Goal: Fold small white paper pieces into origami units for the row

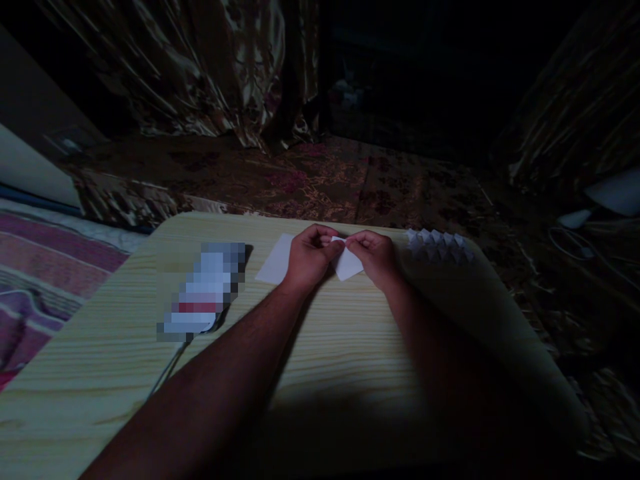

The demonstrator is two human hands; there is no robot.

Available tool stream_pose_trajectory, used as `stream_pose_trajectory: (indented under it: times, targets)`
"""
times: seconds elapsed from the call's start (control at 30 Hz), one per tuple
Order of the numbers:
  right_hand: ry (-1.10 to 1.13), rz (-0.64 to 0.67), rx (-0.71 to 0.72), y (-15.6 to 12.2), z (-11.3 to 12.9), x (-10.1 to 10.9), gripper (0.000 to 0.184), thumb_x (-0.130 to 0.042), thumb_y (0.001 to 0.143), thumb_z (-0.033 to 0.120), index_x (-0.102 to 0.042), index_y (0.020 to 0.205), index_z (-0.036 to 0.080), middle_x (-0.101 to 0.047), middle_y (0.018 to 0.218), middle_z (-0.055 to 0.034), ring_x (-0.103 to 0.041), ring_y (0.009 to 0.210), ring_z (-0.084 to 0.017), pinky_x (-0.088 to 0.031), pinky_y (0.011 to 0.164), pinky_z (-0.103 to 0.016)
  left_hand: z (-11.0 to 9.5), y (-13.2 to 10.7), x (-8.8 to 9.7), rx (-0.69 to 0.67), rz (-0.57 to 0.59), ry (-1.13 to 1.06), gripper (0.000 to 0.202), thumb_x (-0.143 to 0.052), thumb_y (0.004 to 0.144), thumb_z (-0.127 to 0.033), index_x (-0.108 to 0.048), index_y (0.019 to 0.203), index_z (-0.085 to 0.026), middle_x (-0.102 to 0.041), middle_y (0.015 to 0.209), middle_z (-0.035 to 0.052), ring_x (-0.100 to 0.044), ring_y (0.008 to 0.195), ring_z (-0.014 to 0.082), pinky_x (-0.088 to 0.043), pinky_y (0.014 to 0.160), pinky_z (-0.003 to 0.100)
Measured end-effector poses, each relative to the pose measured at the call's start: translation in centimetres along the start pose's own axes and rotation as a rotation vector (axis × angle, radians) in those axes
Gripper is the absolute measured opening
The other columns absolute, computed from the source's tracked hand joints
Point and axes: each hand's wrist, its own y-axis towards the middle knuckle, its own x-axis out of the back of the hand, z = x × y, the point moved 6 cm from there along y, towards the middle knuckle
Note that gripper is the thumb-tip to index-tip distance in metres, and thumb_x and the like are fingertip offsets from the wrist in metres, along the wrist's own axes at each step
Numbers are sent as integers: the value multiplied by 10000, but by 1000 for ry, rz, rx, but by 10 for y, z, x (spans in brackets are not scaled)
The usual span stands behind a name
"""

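Observation:
Both my hands meet over the far middle of a light wooden table [320, 347]. My left hand [311, 257] and my right hand [375, 257] pinch a small white piece of paper [349, 265] between their fingertips, and it looks partly folded. Under my left hand lies a flat white sheet of paper [273, 261]. A cluster of several small folded white paper pieces [437, 245] sits at the table's far right edge, apart from my right hand.
A blurred-out flat object [205, 293] with a thin cable lies on the table's left part. Patterned dark carpet [320, 177] and curtains [200, 67] lie beyond. A striped cloth [45, 267] is at left. White cables and a white object [580, 227] lie at right.

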Motion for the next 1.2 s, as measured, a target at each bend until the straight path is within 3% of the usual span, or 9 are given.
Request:
stream_pose_trajectory:
  times: [0.17, 1.2]
  targets:
    - [3, 17, 9, 0, 0, -1, 202, -679, 696, 371, -662, 747, 176, -646, 608, -5, -551, 519, -131, -392, 469, -238, -6, -1, 1, -23, -9, 63, 131, -692, 676, -243, -701, 782, -168, -661, 700, 17, -559, 608, 119, -420, 564, 226]
    - [53, 37, -14, 2, -4, -3, 221, -723, 638, 297, -701, 818, 171, -712, 731, -34, -638, 637, -151, -499, 587, -269, -2, 0, 3, -11, -40, 29, 128, -733, 641, -245, -708, 736, -164, -659, 664, 18, -553, 587, 119, -411, 564, 233]
